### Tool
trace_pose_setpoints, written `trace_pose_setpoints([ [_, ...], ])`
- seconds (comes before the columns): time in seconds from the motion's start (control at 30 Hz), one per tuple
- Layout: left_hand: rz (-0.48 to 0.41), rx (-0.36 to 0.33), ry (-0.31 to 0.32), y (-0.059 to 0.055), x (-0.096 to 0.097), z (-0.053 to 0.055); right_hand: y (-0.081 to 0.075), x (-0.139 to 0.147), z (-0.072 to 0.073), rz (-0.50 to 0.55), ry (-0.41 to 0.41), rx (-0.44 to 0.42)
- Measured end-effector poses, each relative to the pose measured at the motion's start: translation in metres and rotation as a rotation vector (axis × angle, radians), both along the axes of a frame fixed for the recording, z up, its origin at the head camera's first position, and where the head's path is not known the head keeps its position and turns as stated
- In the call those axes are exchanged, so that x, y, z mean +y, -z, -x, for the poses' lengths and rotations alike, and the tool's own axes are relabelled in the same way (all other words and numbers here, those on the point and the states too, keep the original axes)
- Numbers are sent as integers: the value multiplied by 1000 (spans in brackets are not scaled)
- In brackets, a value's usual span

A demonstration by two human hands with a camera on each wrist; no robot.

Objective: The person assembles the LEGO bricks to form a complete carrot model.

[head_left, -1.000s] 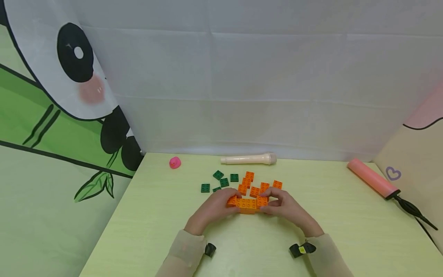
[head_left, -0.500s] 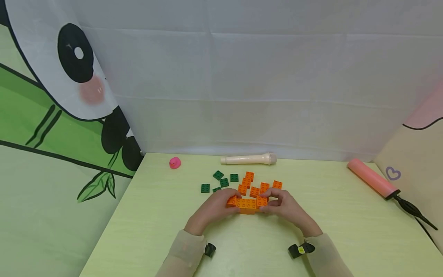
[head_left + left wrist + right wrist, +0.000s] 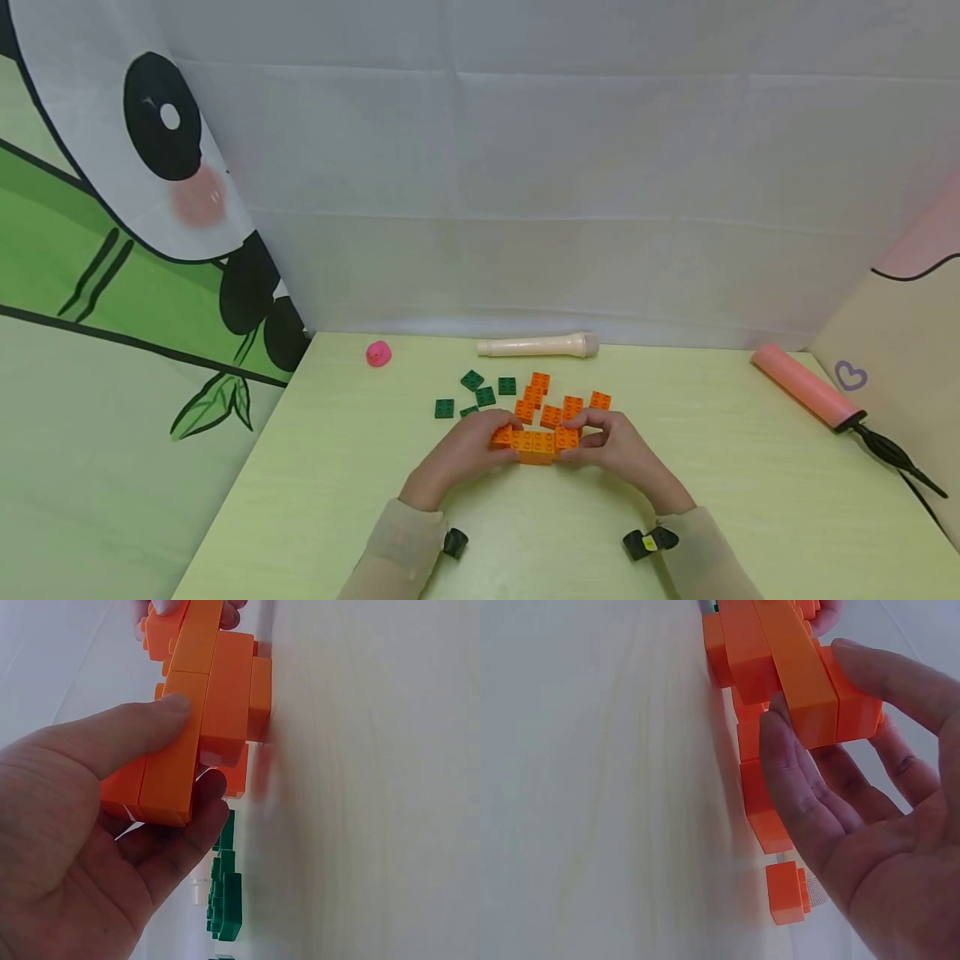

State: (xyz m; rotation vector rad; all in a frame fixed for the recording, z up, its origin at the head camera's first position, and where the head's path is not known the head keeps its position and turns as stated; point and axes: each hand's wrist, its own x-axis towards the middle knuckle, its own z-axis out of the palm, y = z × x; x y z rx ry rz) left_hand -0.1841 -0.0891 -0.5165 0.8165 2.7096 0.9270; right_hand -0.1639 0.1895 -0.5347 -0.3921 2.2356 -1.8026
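An orange building-block structure (image 3: pixel 532 450), made of several joined bricks in stacked layers, sits between both hands near the middle of the table. My left hand (image 3: pixel 468 446) grips its left end; in the left wrist view the thumb (image 3: pixel 146 724) lies along the side of an orange brick, with fingers beneath. On the opposite end, my right hand (image 3: pixel 618 450) pinches the structure. Its fingers (image 3: pixel 791 765) reach under the end bricks while the thumb lies over the top one. The lowest bricks are close to the tabletop; whether they touch it, I cannot tell.
Behind the structure lie several loose orange bricks (image 3: pixel 540 382) and several green bricks (image 3: pixel 444 408). A pale toy microphone (image 3: pixel 538 345) lies along the back edge, with a pink rubber duck (image 3: pixel 378 353) to its left. The pink hand pump (image 3: pixel 806 385) is at far right.
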Motion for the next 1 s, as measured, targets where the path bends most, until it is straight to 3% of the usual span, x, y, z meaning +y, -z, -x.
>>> trace_pose_setpoints([
  [0.8,-16,-4,-2,-2,-2,-2,0,-3,0,-65,83,13],
  [1.0,-15,-9,1,-3,-2,-2,0,-4,0,-88,68,25],
])
